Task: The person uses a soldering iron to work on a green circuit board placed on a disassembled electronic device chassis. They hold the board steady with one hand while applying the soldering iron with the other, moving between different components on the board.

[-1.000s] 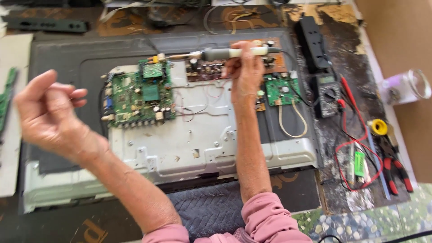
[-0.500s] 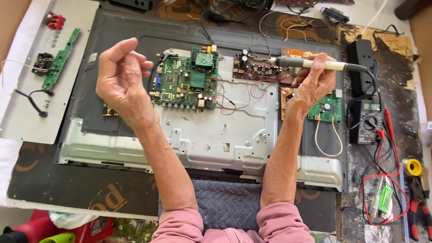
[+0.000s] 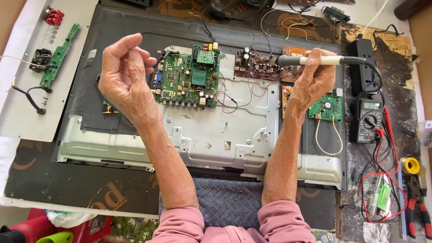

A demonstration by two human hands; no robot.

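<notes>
Cream plastic sleeves the soldering iron (image 3: 315, 60), which the right hand (image 3: 312, 81) clasps like a pen, fingers wrapped at mid-barrel. Ahead of that grip the metal tip hovers over the brown circuit board (image 3: 256, 66); behind it the cord trails off. It looks light and rigid, best held on the handle, never the hot tip. The left hand (image 3: 123, 74) hangs loosely curled, holding nothing, beside the green main board (image 3: 186, 78).
</notes>
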